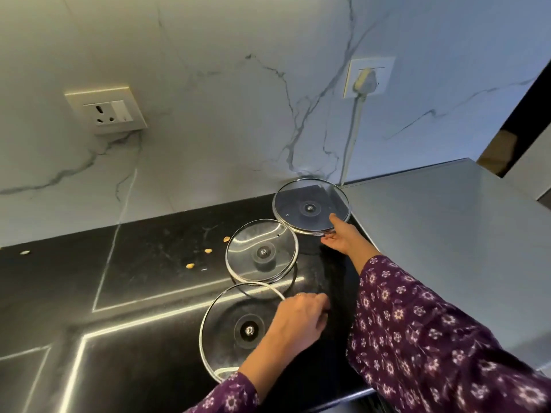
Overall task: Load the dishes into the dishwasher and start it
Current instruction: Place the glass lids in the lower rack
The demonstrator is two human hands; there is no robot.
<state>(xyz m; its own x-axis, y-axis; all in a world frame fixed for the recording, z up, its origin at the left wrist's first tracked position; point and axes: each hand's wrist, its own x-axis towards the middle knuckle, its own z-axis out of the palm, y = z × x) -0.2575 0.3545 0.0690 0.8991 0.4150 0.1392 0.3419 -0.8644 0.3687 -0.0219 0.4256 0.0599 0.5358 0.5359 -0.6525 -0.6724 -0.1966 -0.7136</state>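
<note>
Three round glass lids with metal rims lie in a row on the black countertop [134,293]. The far lid [310,208] is tilted up off the counter, and my right hand [343,238] grips its near rim with the thumb on top and the fingers under. In the middle sits a lid [261,251] that no hand touches. My left hand [299,318] curls over the right rim of the near lid [235,329]. The dishwasher's door and racks are not in view.
A grey flat surface [447,234] adjoins the counter on the right. A white cord runs down behind it from a wall plug [365,81]. A second socket [108,110] is on the marble wall at left. Small crumbs [190,265] dot the counter.
</note>
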